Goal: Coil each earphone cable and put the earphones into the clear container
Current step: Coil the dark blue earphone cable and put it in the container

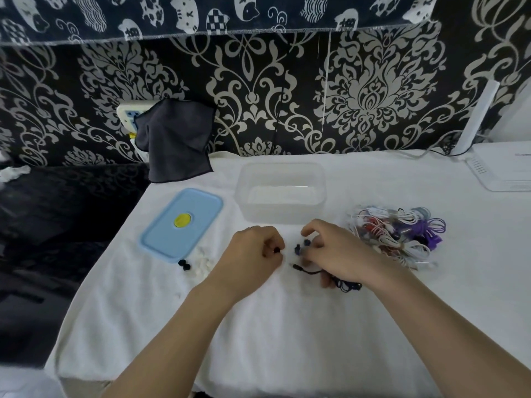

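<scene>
Clearly the work has barely started. Just below the middle of the frame the left hand (253, 251) has its fingers curled in, pinching a small dark piece at the fingertips, most likely an ear tip or bud, though it is too small to be sure. Just right of it, the right hand (336, 251) has its fingers bent down around the dark blue earphones (304, 248), whose buds show between the two hands; the two hands sit near each other but do not touch. The dark cable (336, 280) trails out from under the right palm onto the white cloth (287, 326), loose and not yet wound into a coil. Right of that hand, at centre right of the frame, lies a tangled heap of earphones (399, 234) in white, red and purple, all waiting their turn. Above the hands, in the middle of the frame, stands the clear container (281, 193), and nothing can be seen inside it, so by my reading no pair has been stowed. Its blue lid (181, 222) lies off to the left, with a few small black and white ear tips (195, 265) scattered at its lower corner. Farther up and left, a dark rag (175, 139) hangs against the patterned wall. Nearly everything is left: this cable, then the whole heap.
</scene>
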